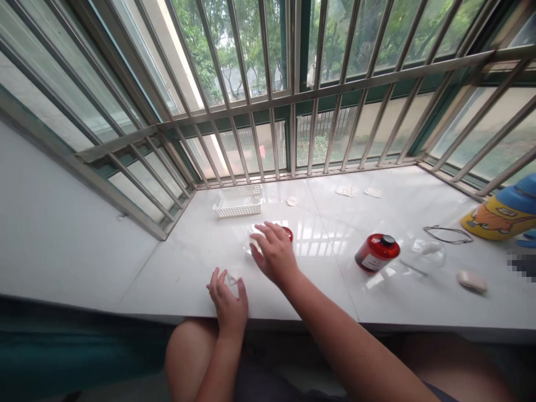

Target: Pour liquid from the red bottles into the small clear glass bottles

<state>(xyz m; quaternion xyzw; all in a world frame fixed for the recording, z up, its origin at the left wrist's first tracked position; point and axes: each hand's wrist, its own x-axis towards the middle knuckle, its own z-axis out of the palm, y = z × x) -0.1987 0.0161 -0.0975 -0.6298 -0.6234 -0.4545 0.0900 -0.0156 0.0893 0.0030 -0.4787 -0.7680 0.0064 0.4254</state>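
Observation:
My left hand [228, 301] rests by the front edge of the white counter, thumb and fingers apart. A small white piece [231, 278] lies just beyond it, partly hidden by the fingers; whether they touch it I cannot tell. My right hand [274, 254] is over the counter, a little farther out, with its fingers spread. Beneath and behind it are a clear, shiny item [248, 245] and a red object [288, 233], both mostly covered by the hand. Their kind does not show.
A white perforated basket [238, 211] stands near the window bars. White scraps [292, 201] lie along the back. To the right are a red bottle with a black cap [378, 254], crumpled clear plastic [427, 252], a thin stick [414, 268], a pale oval object [472, 281] and a yellow-blue container [502, 212].

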